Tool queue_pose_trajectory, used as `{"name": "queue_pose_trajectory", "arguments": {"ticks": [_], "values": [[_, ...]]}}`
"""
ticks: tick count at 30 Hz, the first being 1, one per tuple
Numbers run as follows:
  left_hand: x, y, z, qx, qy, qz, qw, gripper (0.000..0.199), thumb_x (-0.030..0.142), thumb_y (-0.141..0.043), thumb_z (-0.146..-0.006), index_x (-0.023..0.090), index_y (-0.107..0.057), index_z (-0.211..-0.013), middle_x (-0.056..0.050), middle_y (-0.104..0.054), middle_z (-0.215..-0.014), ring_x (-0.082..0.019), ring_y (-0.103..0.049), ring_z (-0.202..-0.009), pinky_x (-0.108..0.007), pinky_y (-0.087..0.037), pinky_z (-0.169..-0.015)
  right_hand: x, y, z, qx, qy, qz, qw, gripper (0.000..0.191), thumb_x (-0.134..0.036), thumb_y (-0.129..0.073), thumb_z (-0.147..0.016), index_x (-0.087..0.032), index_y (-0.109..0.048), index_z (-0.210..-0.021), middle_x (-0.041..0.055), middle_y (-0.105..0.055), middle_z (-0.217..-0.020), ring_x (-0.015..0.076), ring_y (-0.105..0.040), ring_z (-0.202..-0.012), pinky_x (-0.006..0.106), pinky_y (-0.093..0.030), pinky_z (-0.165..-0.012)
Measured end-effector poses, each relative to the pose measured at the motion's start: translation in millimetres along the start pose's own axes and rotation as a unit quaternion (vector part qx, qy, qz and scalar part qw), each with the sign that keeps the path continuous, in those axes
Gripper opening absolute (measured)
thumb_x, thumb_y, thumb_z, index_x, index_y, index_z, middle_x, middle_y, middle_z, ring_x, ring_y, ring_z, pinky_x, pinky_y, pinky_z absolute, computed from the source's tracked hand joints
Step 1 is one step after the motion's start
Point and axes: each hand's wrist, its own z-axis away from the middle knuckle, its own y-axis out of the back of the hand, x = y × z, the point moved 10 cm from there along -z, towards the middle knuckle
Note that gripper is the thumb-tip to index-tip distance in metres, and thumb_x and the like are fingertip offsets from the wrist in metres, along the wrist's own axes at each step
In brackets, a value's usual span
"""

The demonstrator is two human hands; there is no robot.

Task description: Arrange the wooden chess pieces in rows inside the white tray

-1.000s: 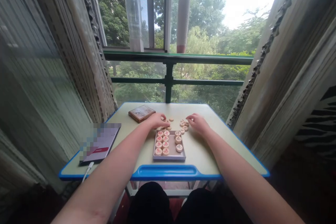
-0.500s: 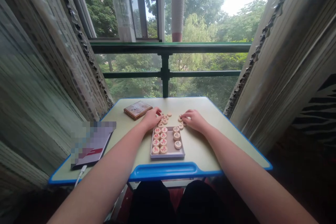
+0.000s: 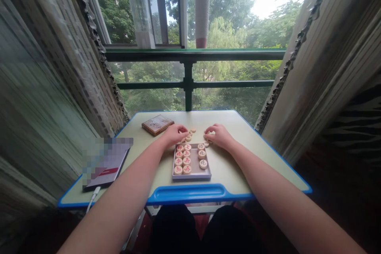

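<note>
A shallow box tray [image 3: 196,170] on the small table holds round Chinese chess pieces. Two columns of red-marked pieces [image 3: 187,160] fill its left side, and several dark-marked pieces [image 3: 203,164] stand in one column at the right, with a gap in it. Just past the tray's far edge, my left hand [image 3: 175,134] pinches at a loose piece among a small pile [image 3: 188,137]. My right hand [image 3: 219,135] has its fingers curled down on a piece at the right, close to another loose piece [image 3: 206,143]. Both hands partly cover the pieces they touch.
A brown box lid [image 3: 157,124] lies at the table's far left. A tablet-like device [image 3: 110,166], partly blurred out, with a white cable [image 3: 93,197] rests at the left edge. The table's blue front tray [image 3: 188,193] is nearest me. Curtains and a green railing [image 3: 238,54] surround the table.
My left hand has shifted slightly to the right over the pile. My right hand has stayed nearly in place, its fingers a little more raised. The pieces in the tray are unchanged.
</note>
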Motion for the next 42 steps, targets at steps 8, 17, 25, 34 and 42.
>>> {"name": "queue_pose_trajectory", "arguments": {"ticks": [8, 17, 25, 34, 42], "values": [[16.5, -5.1, 4.5, -0.023, -0.027, -0.050, 0.998, 0.024, 0.036, -0.069, -0.062, 0.019, -0.075, -0.078, -0.006, -0.068, -0.090, -0.020, -0.058, -0.082, -0.029, -0.046, -0.074, -14.2, -1.3, 1.9, -0.012, 0.031, 0.016, 0.999, 0.013, -0.030, -0.063, -0.073, -0.022, -0.073, -0.077, 0.0046, -0.068, -0.084, 0.0203, -0.054, -0.082, 0.033, -0.040, -0.081], [23.3, 7.0, 4.4, 0.024, -0.032, -0.093, 0.995, 0.023, 0.036, -0.063, -0.070, 0.018, -0.075, -0.080, -0.007, -0.069, -0.090, -0.021, -0.060, -0.084, -0.029, -0.046, -0.078, -22.9, 16.7, 4.8, 0.054, 0.061, -0.064, 0.995, 0.018, -0.028, -0.063, -0.073, -0.021, -0.069, -0.089, 0.0023, -0.072, -0.086, 0.0179, -0.057, -0.080, 0.032, -0.044, -0.076], [50.3, -1.0, 15.5, -0.016, -0.082, -0.016, 0.996, 0.034, 0.040, -0.066, -0.070, 0.020, -0.073, -0.096, -0.006, -0.072, -0.094, -0.021, -0.062, -0.087, -0.030, -0.047, -0.083, -45.6, 28.9, 17.6, 0.064, 0.107, -0.191, 0.973, 0.022, -0.033, -0.062, -0.075, -0.020, -0.068, -0.092, 0.0025, -0.070, -0.080, 0.0113, -0.055, -0.059, 0.024, -0.046, -0.059], [54.2, 5.5, 19.1, 0.028, -0.070, 0.038, 0.996, 0.032, 0.040, -0.068, -0.070, 0.017, -0.074, -0.092, -0.006, -0.073, -0.083, -0.015, -0.063, -0.067, -0.025, -0.050, -0.066, -44.7, 30.5, 20.6, 0.094, 0.099, -0.202, 0.970, 0.025, -0.032, -0.062, -0.076, -0.021, -0.069, -0.097, 0.0040, -0.067, -0.083, 0.0121, -0.057, -0.063, 0.024, -0.048, -0.059], [56.9, 8.9, 22.0, 0.035, -0.069, 0.068, 0.995, 0.039, 0.045, -0.067, -0.070, 0.015, -0.073, -0.093, -0.007, -0.073, -0.087, -0.016, -0.064, -0.072, -0.025, -0.051, -0.065, -42.9, 28.0, 19.8, 0.076, 0.096, -0.191, 0.974, 0.025, -0.032, -0.060, -0.077, -0.021, -0.068, -0.099, 0.0043, -0.069, -0.090, 0.0128, -0.057, -0.067, 0.026, -0.048, -0.064]]}}
